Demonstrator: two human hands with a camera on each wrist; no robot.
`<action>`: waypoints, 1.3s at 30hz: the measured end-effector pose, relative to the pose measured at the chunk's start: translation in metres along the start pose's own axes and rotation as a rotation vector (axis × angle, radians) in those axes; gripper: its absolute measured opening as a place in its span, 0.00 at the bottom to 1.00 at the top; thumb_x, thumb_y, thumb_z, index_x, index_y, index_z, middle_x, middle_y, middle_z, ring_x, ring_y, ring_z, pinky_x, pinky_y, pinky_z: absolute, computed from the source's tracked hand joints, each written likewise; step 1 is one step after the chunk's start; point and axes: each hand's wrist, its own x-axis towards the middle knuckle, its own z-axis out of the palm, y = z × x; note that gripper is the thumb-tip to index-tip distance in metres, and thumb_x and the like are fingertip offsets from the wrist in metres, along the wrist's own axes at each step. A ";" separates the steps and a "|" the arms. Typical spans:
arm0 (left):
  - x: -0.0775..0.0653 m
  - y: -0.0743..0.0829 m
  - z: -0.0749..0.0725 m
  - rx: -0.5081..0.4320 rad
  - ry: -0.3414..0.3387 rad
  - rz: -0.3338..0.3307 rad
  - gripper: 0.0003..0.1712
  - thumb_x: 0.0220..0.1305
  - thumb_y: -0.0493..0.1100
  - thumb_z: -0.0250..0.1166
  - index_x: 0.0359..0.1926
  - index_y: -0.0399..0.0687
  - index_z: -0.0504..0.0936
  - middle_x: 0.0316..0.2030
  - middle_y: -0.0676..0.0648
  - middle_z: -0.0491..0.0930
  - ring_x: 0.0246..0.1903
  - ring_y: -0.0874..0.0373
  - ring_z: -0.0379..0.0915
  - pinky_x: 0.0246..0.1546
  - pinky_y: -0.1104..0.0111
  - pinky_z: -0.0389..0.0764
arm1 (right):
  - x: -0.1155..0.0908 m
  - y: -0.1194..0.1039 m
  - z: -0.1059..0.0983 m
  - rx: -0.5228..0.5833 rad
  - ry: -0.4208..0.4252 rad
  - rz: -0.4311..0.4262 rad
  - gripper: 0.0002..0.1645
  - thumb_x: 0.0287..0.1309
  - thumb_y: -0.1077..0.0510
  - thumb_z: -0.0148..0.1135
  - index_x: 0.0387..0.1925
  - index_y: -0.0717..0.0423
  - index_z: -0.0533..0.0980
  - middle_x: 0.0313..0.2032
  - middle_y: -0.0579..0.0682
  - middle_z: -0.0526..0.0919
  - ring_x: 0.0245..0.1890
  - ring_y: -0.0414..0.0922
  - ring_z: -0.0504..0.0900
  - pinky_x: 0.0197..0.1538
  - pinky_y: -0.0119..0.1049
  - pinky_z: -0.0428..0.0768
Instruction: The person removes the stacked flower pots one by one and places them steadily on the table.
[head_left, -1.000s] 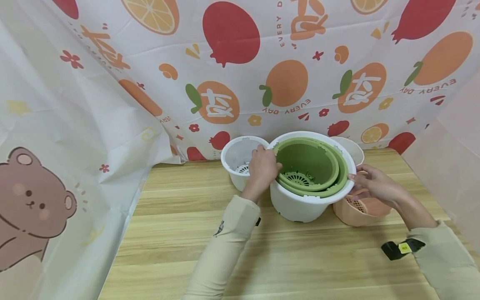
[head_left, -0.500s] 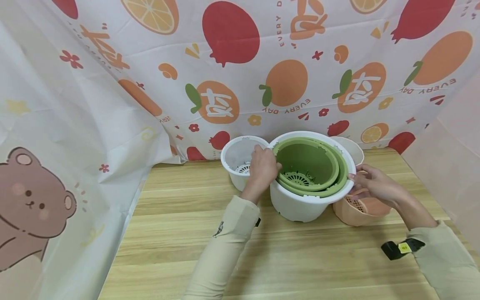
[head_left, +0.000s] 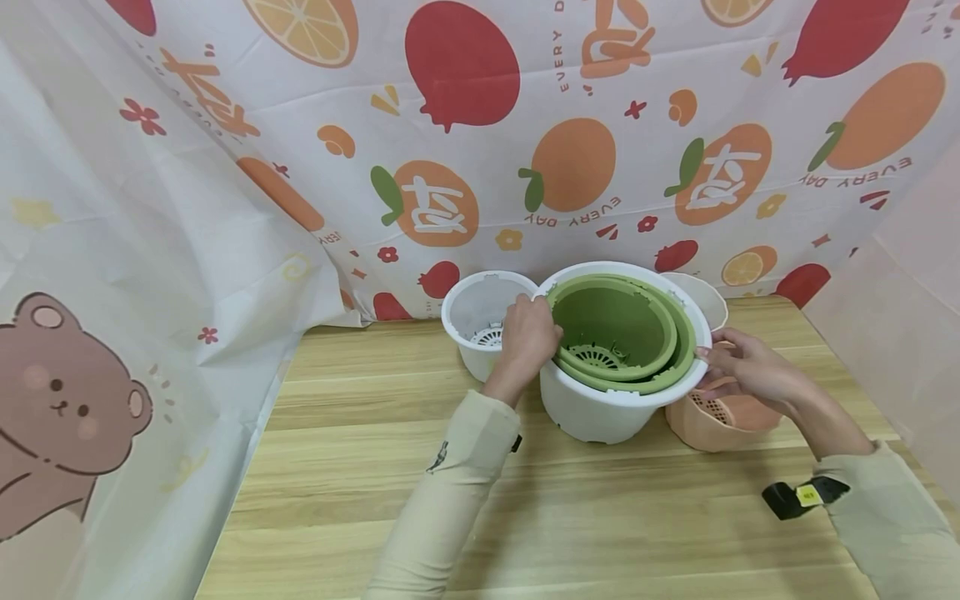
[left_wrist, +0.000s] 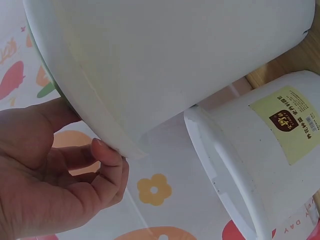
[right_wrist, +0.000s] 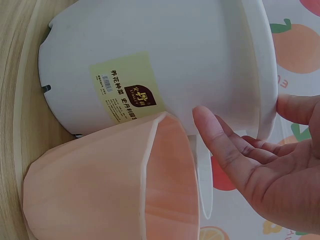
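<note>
A large white flower pot (head_left: 600, 412) stands on the table, with two green flower pots (head_left: 617, 312) nested inside it. The inner green one has a slotted floor. My left hand (head_left: 527, 337) holds the white pot's left rim; in the left wrist view its fingers (left_wrist: 107, 172) curl beneath the lip. On the opposite side, my right hand (head_left: 753, 371) pinches the rim. The right wrist view shows that thumb (right_wrist: 297, 107) at the lip and the other fingers under it, beside the outer wall. A yellow-green label (right_wrist: 127, 85) is stuck on this wall.
Close on the left is a smaller white pot (head_left: 480, 358). A peach pot (head_left: 705, 433) stands at the right, partly under my right hand, with another white pot (head_left: 708, 298) behind it. A fruit-print sheet (head_left: 480, 200) hangs along the table's (head_left: 600, 517) back edge.
</note>
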 end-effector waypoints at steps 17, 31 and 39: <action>0.002 0.002 0.001 0.028 0.018 0.025 0.10 0.54 0.37 0.60 0.35 0.33 0.77 0.32 0.38 0.76 0.35 0.46 0.72 0.35 0.60 0.76 | 0.000 -0.001 0.000 -0.003 -0.008 -0.006 0.25 0.68 0.58 0.44 0.53 0.75 0.49 0.33 0.54 0.79 0.33 0.50 0.81 0.39 0.47 0.82; 0.004 -0.001 0.001 -0.044 -0.009 0.018 0.10 0.53 0.37 0.59 0.34 0.31 0.77 0.33 0.38 0.75 0.37 0.46 0.71 0.39 0.59 0.75 | 0.000 -0.002 0.000 0.001 -0.013 -0.007 0.26 0.68 0.59 0.45 0.54 0.75 0.50 0.33 0.54 0.79 0.33 0.49 0.81 0.40 0.49 0.81; 0.004 -0.001 0.000 -0.057 -0.022 0.013 0.08 0.53 0.35 0.58 0.31 0.32 0.77 0.31 0.38 0.75 0.36 0.46 0.71 0.37 0.59 0.76 | 0.000 -0.001 0.001 0.001 -0.008 -0.007 0.26 0.68 0.58 0.46 0.53 0.74 0.50 0.34 0.55 0.79 0.33 0.49 0.81 0.40 0.50 0.81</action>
